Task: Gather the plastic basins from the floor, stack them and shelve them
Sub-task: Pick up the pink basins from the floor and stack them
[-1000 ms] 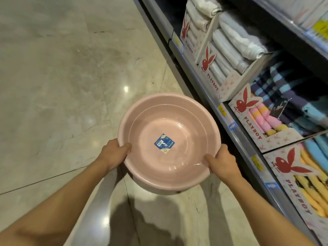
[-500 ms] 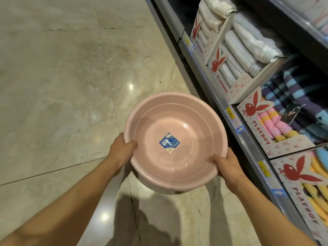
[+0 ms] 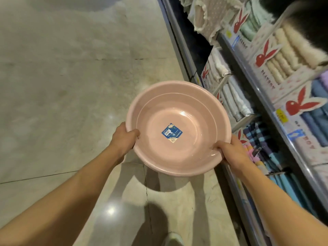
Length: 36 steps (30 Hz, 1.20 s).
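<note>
Now the shelf looks nearer than before. Both hands grip the pink basin (image 3: 178, 128): the left hand (image 3: 124, 137) curls over the left rim, the right hand (image 3: 232, 153) over the right rim. It sits level above the floor (image 3: 62, 86). The towel shelf (image 3: 262, 96) is on the right, closest to the right hand.

A blue diamond-shaped paper sticker (image 3: 172, 132) is sitting on the inner bottom of the round pink plastic basin (image 3: 195, 110); the word "MODERN" is showing along one edge, and the smaller print and barcode are too fine to read. On the white cardboard towel display boxes (image 3: 269, 75) along the shelf, red rabbit-head logos (image 3: 266, 52) are standing up, with what is probably "PLAYBOY" printed beneath, seen upside down and blurred. Yellow price tags (image 3: 281, 116) on the shelf rail are carrying unreadable digits.
</note>
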Motion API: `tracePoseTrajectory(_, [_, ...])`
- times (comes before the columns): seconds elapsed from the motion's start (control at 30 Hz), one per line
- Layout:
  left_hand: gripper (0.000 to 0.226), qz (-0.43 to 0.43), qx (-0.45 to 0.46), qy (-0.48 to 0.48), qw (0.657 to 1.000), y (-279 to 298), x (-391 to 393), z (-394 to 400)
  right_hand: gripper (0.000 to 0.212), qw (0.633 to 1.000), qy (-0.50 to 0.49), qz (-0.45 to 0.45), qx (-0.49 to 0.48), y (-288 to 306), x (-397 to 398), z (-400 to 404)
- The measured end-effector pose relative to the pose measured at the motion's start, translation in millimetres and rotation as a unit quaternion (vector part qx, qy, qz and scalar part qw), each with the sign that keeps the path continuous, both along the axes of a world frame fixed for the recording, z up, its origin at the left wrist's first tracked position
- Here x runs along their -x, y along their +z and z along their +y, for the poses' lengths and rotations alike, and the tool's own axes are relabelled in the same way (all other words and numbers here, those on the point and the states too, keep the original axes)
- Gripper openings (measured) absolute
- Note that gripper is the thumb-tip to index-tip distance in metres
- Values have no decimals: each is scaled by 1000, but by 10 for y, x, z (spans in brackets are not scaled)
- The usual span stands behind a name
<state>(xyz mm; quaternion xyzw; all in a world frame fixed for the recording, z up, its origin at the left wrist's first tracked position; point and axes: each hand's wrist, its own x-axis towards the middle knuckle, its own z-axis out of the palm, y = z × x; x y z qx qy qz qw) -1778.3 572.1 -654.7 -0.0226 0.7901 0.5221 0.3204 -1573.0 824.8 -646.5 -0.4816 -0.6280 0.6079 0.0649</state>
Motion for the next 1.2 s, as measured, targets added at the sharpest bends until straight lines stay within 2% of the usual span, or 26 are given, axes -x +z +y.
tracePoseTrajectory(0.23, [47,28,-19,38,999,2832,206,-287,51,998,44,17,-36,2827,363,-113])
tracePoseTrajectory(0.4, [36,53,-12,81,995,4780,284,-496,40,995,82,25,-57,4780,545,-204])
tracePoseTrajectory(0.5, [29,70,-11,104,992,5728,284,-634,36,990,118,33,-67,5704,680,-219])
tracePoseTrajectory(0.6, [24,99,-18,131,986,6449,255,-793,40,983,159,54,-79,6420,917,-246])
tracePoseTrajectory(0.7, [26,118,-33,163,979,6897,221,-965,40,970,211,80,-95,6928,1160,-321])
tracePoseTrajectory(0.83, [28,129,-31,220,966,7166,196,-1215,37,952,269,114,-89,7235,1413,-485])
tracePoseTrajectory(1.0, [25,130,-14,268,954,7285,129,-1527,32,938,318,112,-73,7327,1673,-743])
tracePoseTrajectory(1.1, [14,131,-8,305,943,7338,21,-1778,27,926,353,112,-68,7322,1884,-993])
tracePoseTrajectory(1.2, [20,122,-1,340,932,7350,-60,-2099,24,915,383,109,-66,7296,2128,-1344])
